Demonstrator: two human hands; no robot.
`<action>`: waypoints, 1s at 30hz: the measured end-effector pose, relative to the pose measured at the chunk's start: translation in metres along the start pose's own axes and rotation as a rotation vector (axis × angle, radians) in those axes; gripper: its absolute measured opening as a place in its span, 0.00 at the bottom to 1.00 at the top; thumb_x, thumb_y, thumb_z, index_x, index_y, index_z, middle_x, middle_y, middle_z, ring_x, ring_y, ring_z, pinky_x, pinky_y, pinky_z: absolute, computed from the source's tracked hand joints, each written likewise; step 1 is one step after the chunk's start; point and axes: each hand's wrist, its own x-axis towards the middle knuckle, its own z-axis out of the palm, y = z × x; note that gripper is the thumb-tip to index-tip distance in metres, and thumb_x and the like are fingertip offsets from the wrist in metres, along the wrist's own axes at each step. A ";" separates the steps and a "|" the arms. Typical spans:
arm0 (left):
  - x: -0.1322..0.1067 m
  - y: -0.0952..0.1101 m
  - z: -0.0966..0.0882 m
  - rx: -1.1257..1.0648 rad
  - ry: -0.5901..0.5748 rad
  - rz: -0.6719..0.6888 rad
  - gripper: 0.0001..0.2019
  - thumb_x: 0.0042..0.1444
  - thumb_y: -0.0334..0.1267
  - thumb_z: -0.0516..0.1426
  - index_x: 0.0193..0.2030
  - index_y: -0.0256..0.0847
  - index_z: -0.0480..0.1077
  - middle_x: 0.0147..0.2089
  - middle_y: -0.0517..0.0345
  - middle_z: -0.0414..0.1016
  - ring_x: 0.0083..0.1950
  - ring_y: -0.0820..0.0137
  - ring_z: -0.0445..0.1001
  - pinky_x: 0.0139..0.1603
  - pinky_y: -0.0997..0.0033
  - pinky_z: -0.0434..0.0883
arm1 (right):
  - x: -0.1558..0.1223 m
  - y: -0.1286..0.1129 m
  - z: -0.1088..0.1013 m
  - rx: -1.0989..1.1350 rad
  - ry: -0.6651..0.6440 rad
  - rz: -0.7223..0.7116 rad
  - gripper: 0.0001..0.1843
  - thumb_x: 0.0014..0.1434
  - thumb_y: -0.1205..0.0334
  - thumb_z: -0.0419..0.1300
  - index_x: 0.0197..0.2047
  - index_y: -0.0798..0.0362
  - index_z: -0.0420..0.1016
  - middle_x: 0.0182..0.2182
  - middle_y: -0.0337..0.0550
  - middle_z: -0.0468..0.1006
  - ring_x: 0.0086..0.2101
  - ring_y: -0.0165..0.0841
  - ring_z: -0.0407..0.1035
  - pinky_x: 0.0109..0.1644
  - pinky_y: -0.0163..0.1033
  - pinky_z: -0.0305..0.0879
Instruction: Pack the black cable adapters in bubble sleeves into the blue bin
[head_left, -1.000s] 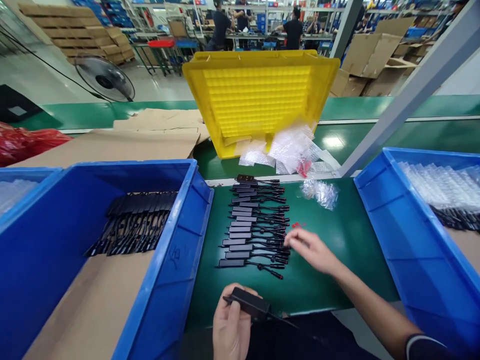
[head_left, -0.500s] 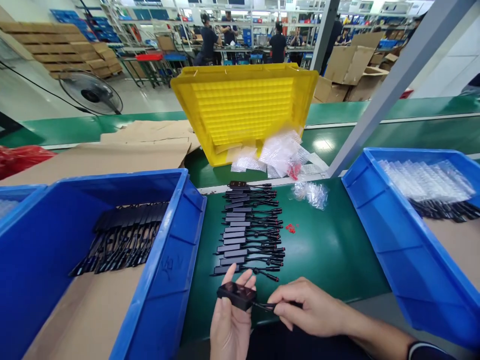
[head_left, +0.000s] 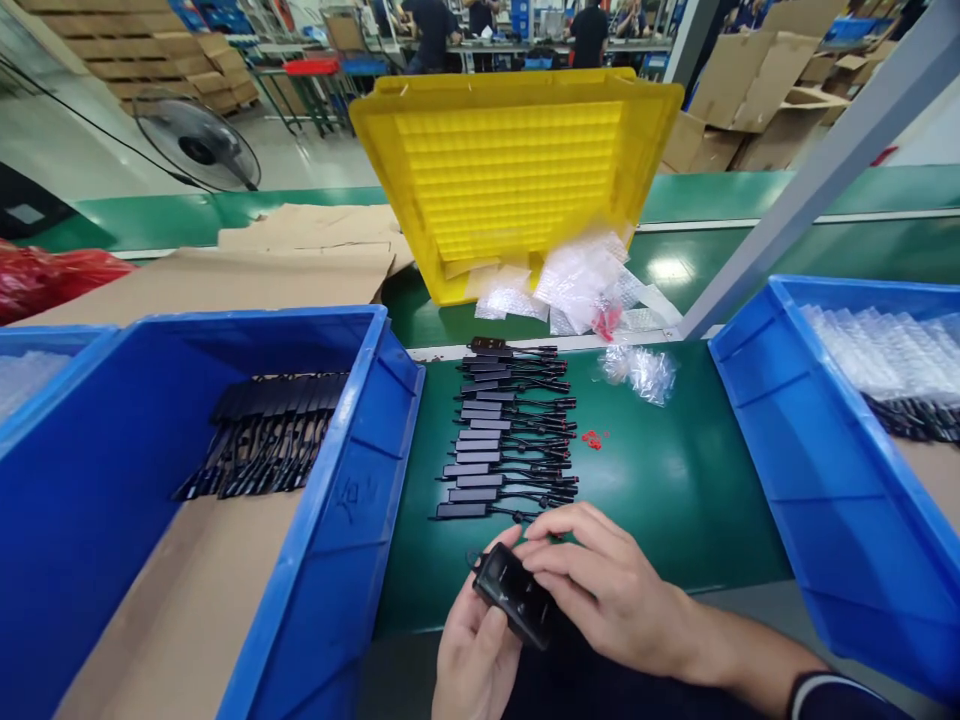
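A small black control box (head_left: 511, 594), with faint markings on its glossy face and a loop at its upper end, is tilted in front of my body. My left hand (head_left: 476, 640) is closed around it, thumb on the near side. On its upper right edge lie the bent fingers of my right hand (head_left: 600, 580), which grip it there; that thumb and the box's cable are hidden. Just beyond my hands, a column of similar black boxes with cables (head_left: 480, 458) lies on the green table (head_left: 645, 520), cable ends to the right.
A blue bin (head_left: 330, 500) with cabled boxes on cardboard stands left; another blue bin (head_left: 810, 450), holding bubble-wrap bags (head_left: 892, 350), stands right. Small red pieces (head_left: 594, 440) and clear plastic (head_left: 641, 372) lie on the table. A yellow crate (head_left: 517, 190) and grey post (head_left: 795, 190) stand behind.
My left hand has turned the control box so that its marked face shows upright. My right hand has moved from the cable up to the box's edge. The view has tipped downward.
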 end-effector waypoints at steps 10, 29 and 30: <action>-0.008 -0.003 -0.004 0.037 0.005 0.029 0.21 0.51 0.44 0.64 0.53 0.47 0.74 0.53 0.45 0.75 0.59 0.50 0.69 0.58 0.52 0.69 | 0.001 0.001 0.008 -0.052 0.026 -0.060 0.12 0.62 0.76 0.53 0.47 0.57 0.71 0.44 0.49 0.75 0.44 0.34 0.69 0.47 0.40 0.70; -0.009 0.006 0.020 0.146 0.197 0.145 0.24 0.48 0.48 0.66 0.52 0.44 0.74 0.58 0.47 0.72 0.62 0.51 0.65 0.62 0.56 0.63 | -0.002 -0.008 0.004 0.033 0.000 -0.068 0.09 0.62 0.73 0.55 0.42 0.54 0.74 0.41 0.48 0.74 0.47 0.35 0.68 0.49 0.41 0.71; -0.009 0.006 0.021 0.150 0.192 0.144 0.24 0.47 0.48 0.66 0.52 0.44 0.75 0.58 0.47 0.72 0.62 0.51 0.65 0.63 0.56 0.63 | 0.000 -0.008 0.003 0.034 0.017 -0.052 0.09 0.62 0.73 0.55 0.43 0.55 0.74 0.41 0.48 0.74 0.46 0.34 0.69 0.49 0.40 0.71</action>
